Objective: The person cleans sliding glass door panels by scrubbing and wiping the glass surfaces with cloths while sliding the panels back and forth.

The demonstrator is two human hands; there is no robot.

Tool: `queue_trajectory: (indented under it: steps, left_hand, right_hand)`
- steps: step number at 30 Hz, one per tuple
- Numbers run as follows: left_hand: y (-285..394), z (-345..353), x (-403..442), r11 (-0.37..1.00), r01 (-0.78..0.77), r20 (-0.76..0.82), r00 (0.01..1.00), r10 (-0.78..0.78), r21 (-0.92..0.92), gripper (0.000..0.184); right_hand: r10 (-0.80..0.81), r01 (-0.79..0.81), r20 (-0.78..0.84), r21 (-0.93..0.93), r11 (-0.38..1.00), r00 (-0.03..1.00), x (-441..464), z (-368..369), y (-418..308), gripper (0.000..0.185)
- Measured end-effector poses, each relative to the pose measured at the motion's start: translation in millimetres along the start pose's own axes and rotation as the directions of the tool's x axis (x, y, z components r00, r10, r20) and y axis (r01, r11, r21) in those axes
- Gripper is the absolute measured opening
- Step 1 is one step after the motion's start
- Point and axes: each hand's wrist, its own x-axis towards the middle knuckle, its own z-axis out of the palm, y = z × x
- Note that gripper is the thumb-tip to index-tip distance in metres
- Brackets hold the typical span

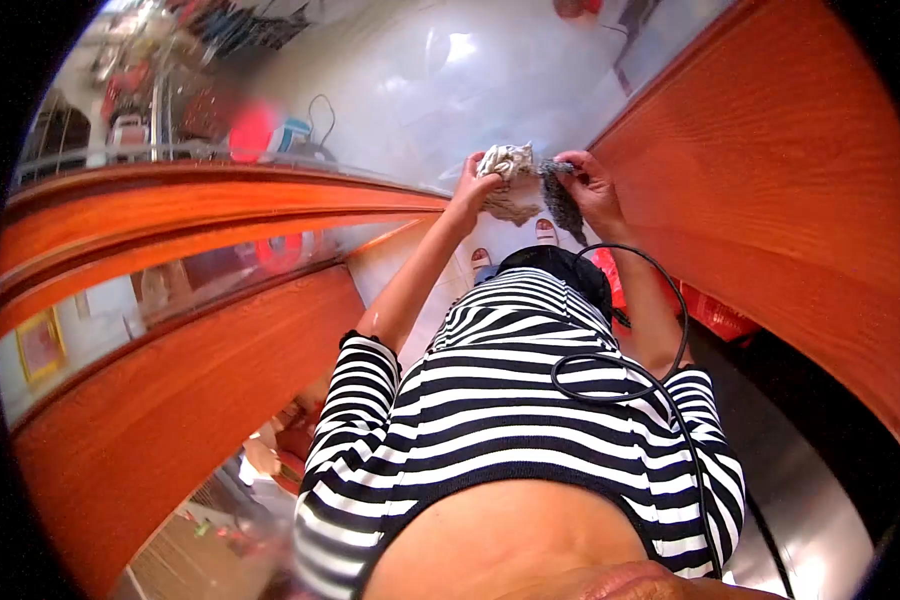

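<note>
My left hand (478, 183) is closed on a crumpled off-white cloth (508, 162), held out in front of my body. A brownish part of cloth (510, 207) hangs below it. Close by on the right, my right hand (590, 185) pinches a dark grey cloth (562, 200), which dangles downward from the fingers. The two cloths are side by side, nearly touching at the top; whether they touch is hard to tell.
Orange-brown wooden panels (760, 170) rise on both sides of me. A black cable (682, 300) loops over my right arm and striped top. Beyond lies a pale glossy surface (450, 90), with a pink round object (254, 132) at the left. Red bags (715, 315) lie at the right.
</note>
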Motion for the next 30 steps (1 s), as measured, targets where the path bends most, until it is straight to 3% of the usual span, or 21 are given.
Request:
queue_trajectory:
  steps: [1, 3, 4, 8, 9, 12, 13, 15, 16, 17, 20, 21, 24, 25, 28, 30]
  left_hand:
    - [7.5, 8.2, -12.1, 0.993, 0.087, 0.038, 0.996, -0.084, -0.083, 0.066]
    - [13.1, 23.9, -28.7, 0.957, 0.080, 0.130, 0.991, -0.044, -0.280, 0.064]
    - [12.1, 27.7, -33.2, 0.925, 0.079, 0.174, 0.985, -0.015, -0.371, 0.063]
    - [10.9, 30.5, -44.2, 0.699, 0.362, 0.479, 0.877, -0.031, -0.617, 0.067]
    - [2.4, 30.0, -44.5, 0.799, 0.269, 0.450, 0.893, 0.002, -0.537, 0.072]
    - [-11.5, 41.3, -42.9, 0.944, 0.004, 0.207, 0.976, 0.069, -0.331, 0.069]
    - [-8.8, 41.8, -47.0, 0.915, -0.003, 0.193, 0.977, 0.088, -0.403, 0.064]
    - [1.7, 39.2, -56.5, 0.876, -0.031, 0.137, 0.984, 0.110, -0.482, 0.061]
    - [3.0, 39.3, -62.9, 0.856, -0.042, 0.110, 0.987, 0.114, -0.516, 0.060]
    - [-1.3, 33.2, -64.3, 0.835, -0.037, 0.084, 0.992, 0.099, -0.549, 0.059]
    - [-2.9, 32.0, -69.8, 0.808, -0.107, 0.059, 0.983, 0.173, -0.580, 0.057]
    - [2.6, 37.4, -74.4, 0.789, -0.187, 0.032, 0.967, 0.253, -0.585, 0.055]
    - [4.2, 36.3, -88.7, 0.734, -0.046, 0.190, 0.953, 0.235, -0.677, 0.060]
    - [1.8, 38.8, -93.6, 0.769, -0.164, 0.129, 0.944, 0.304, -0.618, 0.062]
    - [-8.3, 24.5, -98.2, 0.745, -0.005, 0.203, 0.961, 0.188, -0.667, 0.065]
    - [-12.3, 14.7, -97.5, 0.683, 0.059, 0.253, 0.949, 0.188, -0.728, 0.056]
  right_hand:
    - [-0.005, 0.005, -0.001, 0.002, 1.000, 1.000, 4.1, 10.5, -5.7, 0.020]
    - [0.049, -0.047, -0.024, 0.063, 0.997, 0.999, 14.0, 33.2, -5.3, 0.019]
    - [0.023, -0.024, -0.037, -0.020, 1.000, 0.999, 17.4, 42.0, -8.7, 0.020]
    - [-0.072, 0.038, -0.077, -0.373, 0.927, 0.994, 26.3, 55.4, -28.4, 0.023]
    - [-0.100, 0.065, -0.059, -0.433, 0.899, 0.993, 28.1, 55.4, -29.6, 0.024]
    - [-0.090, 0.206, 0.270, -0.442, 0.873, 0.959, 30.8, 53.8, -35.8, 0.026]
    - [-0.026, 0.174, 0.357, -0.388, 0.905, 0.934, 32.2, 52.3, -38.2, 0.027]
    - [0.171, -0.160, 0.279, -0.061, 0.985, 0.945, 33.5, 47.0, -35.2, 0.028]
    - [0.285, -0.324, 0.264, 0.115, 0.939, 0.921, 31.3, 40.8, -30.9, 0.028]
    - [0.276, -0.299, 0.211, 0.085, 0.951, 0.938, 30.4, 34.2, -18.3, 0.029]
    - [0.028, 0.053, 0.350, -0.219, 0.974, 0.936, 18.3, 19.2, 35.9, 0.032]
    - [0.472, -0.508, 0.404, -0.022, 0.861, 0.783, 10.7, 19.9, 15.6, 0.047]
    - [0.412, -0.608, 0.554, 0.230, 0.760, 0.723, -6.7, 33.1, -35.2, 0.067]
    - [0.323, -0.526, 0.595, 0.201, 0.827, 0.736, -7.2, 35.3, -25.9, 0.080]
    - [0.362, -0.583, 0.603, 0.217, 0.783, 0.711, -15.9, 40.9, -21.1, 0.088]
    - [0.297, -0.520, 0.658, 0.168, 0.838, 0.692, -12.2, 46.6, -25.3, 0.091]
